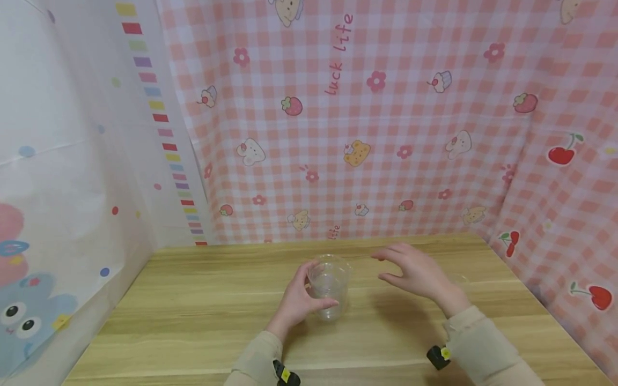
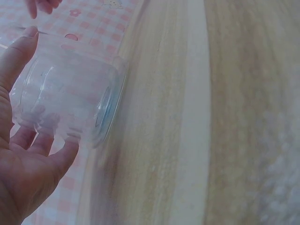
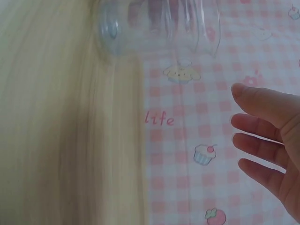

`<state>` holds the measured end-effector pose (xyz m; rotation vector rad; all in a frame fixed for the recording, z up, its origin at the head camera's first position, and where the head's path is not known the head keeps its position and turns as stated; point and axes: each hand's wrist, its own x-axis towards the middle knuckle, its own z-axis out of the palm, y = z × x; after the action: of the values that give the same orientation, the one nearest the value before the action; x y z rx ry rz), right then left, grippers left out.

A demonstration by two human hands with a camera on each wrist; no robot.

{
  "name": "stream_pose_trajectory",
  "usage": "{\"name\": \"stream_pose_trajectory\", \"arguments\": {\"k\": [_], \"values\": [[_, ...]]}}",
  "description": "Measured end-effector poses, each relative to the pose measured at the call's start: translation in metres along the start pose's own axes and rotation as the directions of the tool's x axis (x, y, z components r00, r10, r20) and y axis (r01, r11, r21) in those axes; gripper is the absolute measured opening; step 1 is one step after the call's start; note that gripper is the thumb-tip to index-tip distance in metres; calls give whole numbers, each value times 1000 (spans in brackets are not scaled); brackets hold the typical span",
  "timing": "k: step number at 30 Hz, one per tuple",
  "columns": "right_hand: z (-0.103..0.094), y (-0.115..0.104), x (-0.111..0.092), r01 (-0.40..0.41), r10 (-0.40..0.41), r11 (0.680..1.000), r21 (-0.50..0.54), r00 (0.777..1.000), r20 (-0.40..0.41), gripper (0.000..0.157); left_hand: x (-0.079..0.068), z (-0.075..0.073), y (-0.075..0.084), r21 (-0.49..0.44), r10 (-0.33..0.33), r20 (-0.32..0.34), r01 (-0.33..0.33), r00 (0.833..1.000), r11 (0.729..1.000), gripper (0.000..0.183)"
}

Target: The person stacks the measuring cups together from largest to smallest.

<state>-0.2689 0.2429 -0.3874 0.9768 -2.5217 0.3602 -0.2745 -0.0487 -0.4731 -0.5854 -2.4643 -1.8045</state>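
Note:
A clear plastic jar (image 1: 333, 281) with a wide open top stands upright at the middle of the wooden table. My left hand (image 1: 301, 297) grips it from the left, thumb on the near side and fingers round the far side. In the left wrist view the fingers show behind the transparent wall of the jar (image 2: 70, 89); its base is at or close to the tabletop. To the right of the jar, my right hand (image 1: 415, 271) hangs in the air, apart from it. Nothing is between its loosely bent fingers in the right wrist view (image 3: 262, 136).
The wooden table (image 1: 193, 316) runs up to a pink checked cloth (image 1: 357, 182) at the back. A faint clear round rim (image 1: 460, 279), perhaps a lid, lies partly hidden behind my right wrist. White printed cloth (image 1: 63, 134) hangs on the left.

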Motion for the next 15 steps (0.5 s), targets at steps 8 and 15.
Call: {"name": "stream_pose_trajectory", "arguments": {"k": [8,15], "values": [[-4,10,-15,-29,29,1000,-9,999,16,42,1,0,-1,9,-1,1,1,1000,1000,96],[-8,20,-30,-96,97,995,-11,995,22,45,1,0,0,-3,-5,-1,5,1000,1000,97]]}}
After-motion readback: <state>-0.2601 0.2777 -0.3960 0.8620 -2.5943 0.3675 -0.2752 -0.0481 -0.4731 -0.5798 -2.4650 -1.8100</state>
